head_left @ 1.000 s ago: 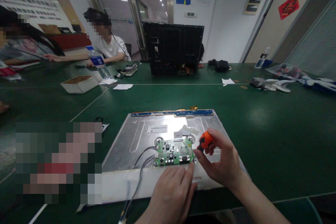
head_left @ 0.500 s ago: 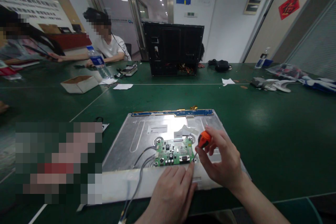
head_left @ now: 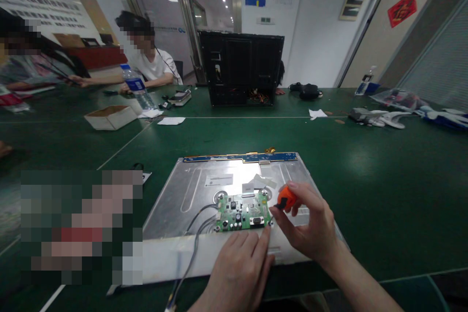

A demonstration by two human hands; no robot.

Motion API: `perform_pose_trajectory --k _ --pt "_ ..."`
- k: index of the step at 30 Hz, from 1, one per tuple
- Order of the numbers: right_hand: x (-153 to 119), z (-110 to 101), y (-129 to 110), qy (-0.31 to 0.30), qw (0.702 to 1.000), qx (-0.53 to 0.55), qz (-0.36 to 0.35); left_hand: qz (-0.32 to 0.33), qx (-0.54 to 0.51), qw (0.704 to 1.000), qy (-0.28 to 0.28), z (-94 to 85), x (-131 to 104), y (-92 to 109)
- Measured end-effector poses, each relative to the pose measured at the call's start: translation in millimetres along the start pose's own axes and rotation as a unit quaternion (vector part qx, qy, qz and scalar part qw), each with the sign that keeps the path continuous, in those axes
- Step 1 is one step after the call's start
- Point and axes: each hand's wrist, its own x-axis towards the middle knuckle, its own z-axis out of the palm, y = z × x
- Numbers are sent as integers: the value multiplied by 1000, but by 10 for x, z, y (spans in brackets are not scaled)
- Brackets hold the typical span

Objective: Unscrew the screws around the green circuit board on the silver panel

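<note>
A short orange-and-black screwdriver point(head_left: 286, 198) is pinched in the fingers of my right hand point(head_left: 310, 222). Its thin shaft slants down to the lower right corner of a green circuit board point(head_left: 241, 210). My left hand point(head_left: 241, 263) lies flat on the near white strip of a metal display panel point(head_left: 190, 180), index finger stretched out to that same corner, close to the driver's tip. Whether the tip sits in a screw is too small to tell. Grey cables point(head_left: 196, 248) run from the board's left side over the panel's near edge.
Beyond the panel stands a black monitor housing point(head_left: 241, 68). Left of it are a water bottle point(head_left: 135, 85) and an open cardboard box point(head_left: 110, 117). White-and-grey gloves point(head_left: 380, 118) lie at the right. Two people sit across the table at the far left. A pixelated patch covers the near left.
The screwdriver's handle has tilted slightly to the right and turned in my right hand's fingers. My left hand, the board and the panel stay put.
</note>
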Motion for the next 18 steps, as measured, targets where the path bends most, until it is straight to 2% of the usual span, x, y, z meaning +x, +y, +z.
perform_pose_trajectory --k 8,18 --pt "61 -23 -51 23 999 -31 11 6 6 1000 3 -3 -8 -4" --pt "-61 11 -35 9 999 28 42 2 9 1000 2 9 -20 5"
